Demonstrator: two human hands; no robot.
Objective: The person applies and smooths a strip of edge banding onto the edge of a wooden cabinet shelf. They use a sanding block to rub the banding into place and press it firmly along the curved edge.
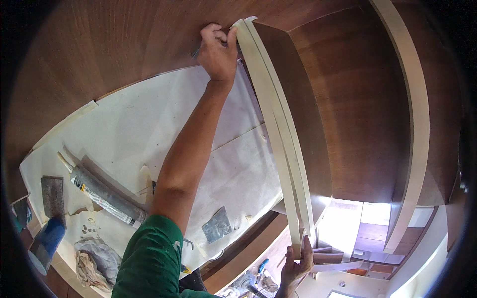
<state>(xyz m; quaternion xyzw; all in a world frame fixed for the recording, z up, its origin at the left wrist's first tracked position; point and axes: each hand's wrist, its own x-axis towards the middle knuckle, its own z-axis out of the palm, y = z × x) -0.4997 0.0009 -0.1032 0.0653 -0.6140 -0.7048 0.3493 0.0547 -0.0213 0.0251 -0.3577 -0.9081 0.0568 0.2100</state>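
Head view: pale strip (265, 97) runs between both hands (217, 55) (296, 268).

The left arm (191, 149) stretches far, the left hand (218, 55) curling its fingers (210, 33) (the thumb (232, 39) straighter); the right hand (297, 269) sits near right.

On the white covering sheet (134, 121) I see a sealant cartridge (107, 196), a dark rectangular plate (52, 195) by the left edge, crumpled grey cloth (103, 254) toward the lower-left corner, and a thin grey plate (216, 225) near the lower-right edge.
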